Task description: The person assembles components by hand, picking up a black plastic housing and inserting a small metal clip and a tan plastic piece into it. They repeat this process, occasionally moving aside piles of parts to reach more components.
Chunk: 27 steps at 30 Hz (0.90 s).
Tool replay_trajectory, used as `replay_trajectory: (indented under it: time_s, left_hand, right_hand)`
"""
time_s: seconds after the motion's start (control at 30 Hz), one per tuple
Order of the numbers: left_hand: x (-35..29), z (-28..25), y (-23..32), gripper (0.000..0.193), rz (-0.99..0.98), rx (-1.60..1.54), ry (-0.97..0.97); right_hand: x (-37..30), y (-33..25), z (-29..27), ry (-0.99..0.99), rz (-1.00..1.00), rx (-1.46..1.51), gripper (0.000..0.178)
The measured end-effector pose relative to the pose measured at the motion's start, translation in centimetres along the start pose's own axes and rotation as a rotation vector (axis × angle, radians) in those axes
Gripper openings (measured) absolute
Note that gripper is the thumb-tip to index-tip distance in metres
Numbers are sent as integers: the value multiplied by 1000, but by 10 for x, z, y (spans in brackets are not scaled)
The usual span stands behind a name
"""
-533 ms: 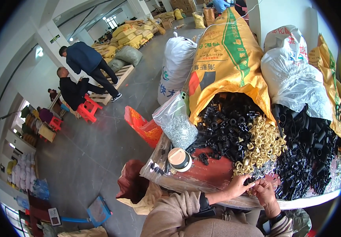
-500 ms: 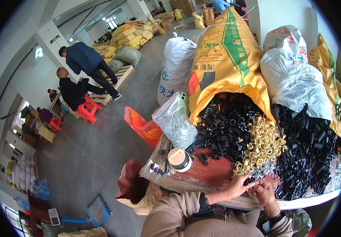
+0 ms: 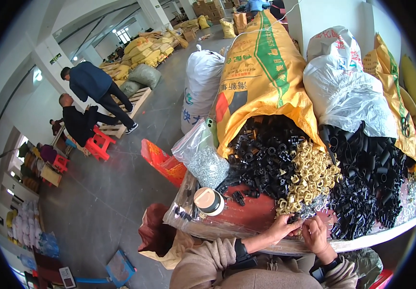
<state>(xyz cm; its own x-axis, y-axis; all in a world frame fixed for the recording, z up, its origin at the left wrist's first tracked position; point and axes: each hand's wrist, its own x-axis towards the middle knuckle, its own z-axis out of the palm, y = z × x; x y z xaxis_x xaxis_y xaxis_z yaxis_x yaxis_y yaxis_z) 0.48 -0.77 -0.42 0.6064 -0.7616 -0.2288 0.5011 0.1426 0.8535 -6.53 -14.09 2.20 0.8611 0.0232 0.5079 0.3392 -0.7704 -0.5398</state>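
Currently, lower centre-right of the frame, two bare hands, listed first. Left hand (image 3: 280,228): thumb and fingers drawn nearly together, pinching a small black part (image 3: 293,220). Right hand (image 3: 315,234): just beside it, fingers curled inward, tips bent toward the same spot; I cannot tell whether they have hold of anything.

Beneath and around them, I log one table with a worn red top (image 3: 249,214), its near edge pale.

Loose stock, right of centre: one heap of gold-coloured, ring-like clips (image 3: 311,180), directly above the hands in the frame; a scatter of small silver metal pieces (image 3: 313,206), between that heap and the fingers; one pile of black, short tubular fittings (image 3: 263,156), touching the gold clips on their left; one pile of longer black tubes (image 3: 369,166), farther right.

Containers: one large yellow woven sack with a green stripe (image 3: 246,62), upper centre, its mouth open over the black fittings; one clear plastic bag of small silver pieces (image 3: 209,166), left of them; one round tub with a beige lid and dark band (image 3: 209,201), in front of that bag.
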Motion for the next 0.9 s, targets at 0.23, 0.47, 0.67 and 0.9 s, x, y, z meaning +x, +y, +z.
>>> replay_trajectory:
  time_s: [0.23,0.47,0.67,0.9]
  left_hand:
    - [-2,-1,-1,17,-87,-68,-3]
    - [-7,-3,8,18,28,213,4]
    - [-10,-4,19,17,553,804,22]
    - [-10,-5,21,17,593,879,-30]
  right_hand:
    - [0,-2,-3,-15,36,67,14]
    - [-14,12,6,-158,639,815,8]
    - [-17,13,4,-228,1103,1586,16]
    - [-21,18,5,-270,1173,1743,16]
